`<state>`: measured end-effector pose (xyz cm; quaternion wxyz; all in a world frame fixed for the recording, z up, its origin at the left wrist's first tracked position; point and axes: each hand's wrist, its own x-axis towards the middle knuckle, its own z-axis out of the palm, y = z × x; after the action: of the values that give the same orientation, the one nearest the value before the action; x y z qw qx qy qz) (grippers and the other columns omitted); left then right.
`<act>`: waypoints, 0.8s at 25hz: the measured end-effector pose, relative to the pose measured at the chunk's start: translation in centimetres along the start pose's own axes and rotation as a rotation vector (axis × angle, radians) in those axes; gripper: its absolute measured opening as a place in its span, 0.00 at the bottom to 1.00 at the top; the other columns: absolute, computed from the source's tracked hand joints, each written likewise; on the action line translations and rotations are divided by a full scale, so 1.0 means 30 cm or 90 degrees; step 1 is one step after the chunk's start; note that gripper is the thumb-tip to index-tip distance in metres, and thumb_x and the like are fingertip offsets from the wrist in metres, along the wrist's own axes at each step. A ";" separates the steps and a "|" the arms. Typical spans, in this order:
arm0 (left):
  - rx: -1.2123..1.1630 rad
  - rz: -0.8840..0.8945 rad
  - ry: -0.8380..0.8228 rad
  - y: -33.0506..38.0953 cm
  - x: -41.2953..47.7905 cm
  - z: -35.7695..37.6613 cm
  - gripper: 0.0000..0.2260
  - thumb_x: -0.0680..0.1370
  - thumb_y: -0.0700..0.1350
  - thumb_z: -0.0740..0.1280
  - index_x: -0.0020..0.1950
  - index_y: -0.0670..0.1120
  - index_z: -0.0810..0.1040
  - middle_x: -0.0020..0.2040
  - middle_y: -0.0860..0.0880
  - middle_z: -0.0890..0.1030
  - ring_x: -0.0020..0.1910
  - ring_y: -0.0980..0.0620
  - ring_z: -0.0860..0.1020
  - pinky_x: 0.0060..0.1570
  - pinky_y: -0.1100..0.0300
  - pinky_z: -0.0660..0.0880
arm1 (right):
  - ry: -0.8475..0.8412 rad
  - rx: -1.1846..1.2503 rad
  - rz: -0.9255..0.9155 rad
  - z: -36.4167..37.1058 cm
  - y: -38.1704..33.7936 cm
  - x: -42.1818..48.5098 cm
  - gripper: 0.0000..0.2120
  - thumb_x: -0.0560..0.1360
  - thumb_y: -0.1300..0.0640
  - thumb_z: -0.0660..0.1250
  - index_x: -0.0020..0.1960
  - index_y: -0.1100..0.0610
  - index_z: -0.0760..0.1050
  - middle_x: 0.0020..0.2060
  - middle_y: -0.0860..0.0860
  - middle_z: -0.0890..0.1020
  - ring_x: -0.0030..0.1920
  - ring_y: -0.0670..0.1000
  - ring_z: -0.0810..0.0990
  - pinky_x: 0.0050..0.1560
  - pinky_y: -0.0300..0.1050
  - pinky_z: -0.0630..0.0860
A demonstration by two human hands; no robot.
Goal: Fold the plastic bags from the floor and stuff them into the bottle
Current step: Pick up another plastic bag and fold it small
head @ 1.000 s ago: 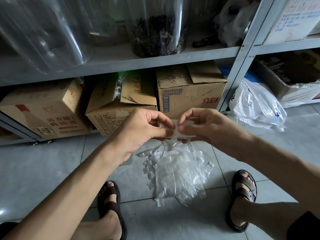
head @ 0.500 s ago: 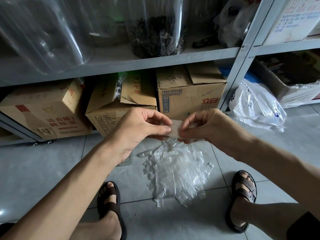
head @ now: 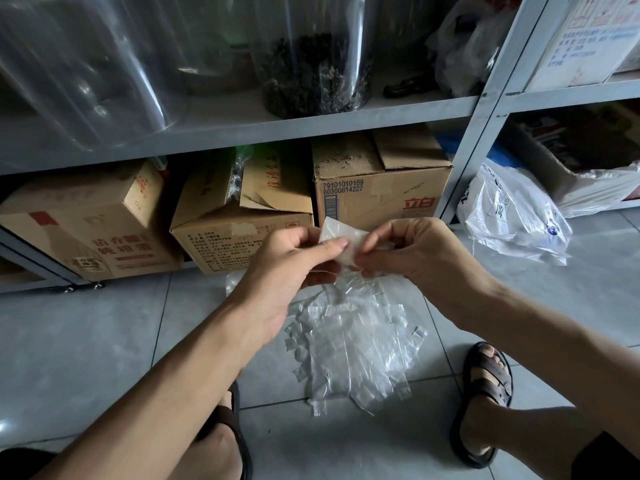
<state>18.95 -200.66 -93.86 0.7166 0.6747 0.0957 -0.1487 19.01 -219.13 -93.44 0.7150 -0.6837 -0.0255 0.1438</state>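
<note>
1. Left hand (head: 294, 261) is pinching the bag (head: 341, 239) at its left edge. The thumb is lying on top and the fingers are curling underneath.
2. Right hand (head: 415, 258) is pinching the same bag at its right edge. Thumb and forefinger are closing tight on it, and the other fingers are curling in behind.
3. Bag is hanging in the air between the two hands, above the pile (head: 353, 344) and in front of the boxes (head: 381, 188). It is small and whitish-clear, with one corner sticking up past the left thumb. It is looking partly folded, but I cannot tell how many layers.
4. Pile of clear bags is lying flat and overlapping on the floor (head: 86, 341), straight below the hands.
5. Feet are resting on grey tile either side of the pile, in a left sandal (head: 227, 419) and a right sandal (head: 485, 393).
6. Shelf (head: 311, 123) of grey metal is running across behind the hands, and three cardboard boxes are sitting under it.
7. Bottle (head: 86, 64), big and clear, is lying tilted at top left at shelf level, well apart from the hands. Its mouth is not showing.
8. Jar (head: 315, 64), clear with dark stuff inside, is standing on the shelf.
9. Sack (head: 509, 213) of pale plastic is lying on the floor at right, just beside the shelf post.
</note>
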 end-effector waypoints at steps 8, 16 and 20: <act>0.007 0.051 0.106 0.015 0.008 -0.036 0.03 0.76 0.39 0.72 0.48 0.41 0.84 0.44 0.42 0.86 0.42 0.46 0.83 0.48 0.50 0.82 | -0.119 -0.149 0.055 -0.004 -0.006 -0.013 0.06 0.72 0.64 0.73 0.49 0.59 0.85 0.45 0.53 0.87 0.46 0.51 0.83 0.52 0.42 0.81; 0.082 0.102 0.016 0.001 0.000 -0.019 0.01 0.75 0.40 0.73 0.46 0.43 0.84 0.43 0.43 0.86 0.40 0.52 0.83 0.42 0.63 0.79 | -0.051 -0.079 0.051 0.008 -0.007 0.002 0.06 0.72 0.67 0.72 0.49 0.65 0.81 0.39 0.56 0.85 0.38 0.49 0.83 0.43 0.40 0.81; 0.075 0.016 -0.047 -0.012 -0.007 -0.013 0.15 0.69 0.46 0.76 0.52 0.41 0.83 0.46 0.44 0.87 0.47 0.46 0.86 0.49 0.57 0.81 | -0.004 -0.057 0.046 0.008 -0.013 -0.002 0.05 0.72 0.68 0.72 0.47 0.66 0.81 0.39 0.57 0.86 0.36 0.49 0.84 0.37 0.37 0.79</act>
<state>18.66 -200.27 -94.15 0.6804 0.7110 0.0516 -0.1701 18.98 -218.93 -93.03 0.6778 -0.7151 -0.0095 0.1707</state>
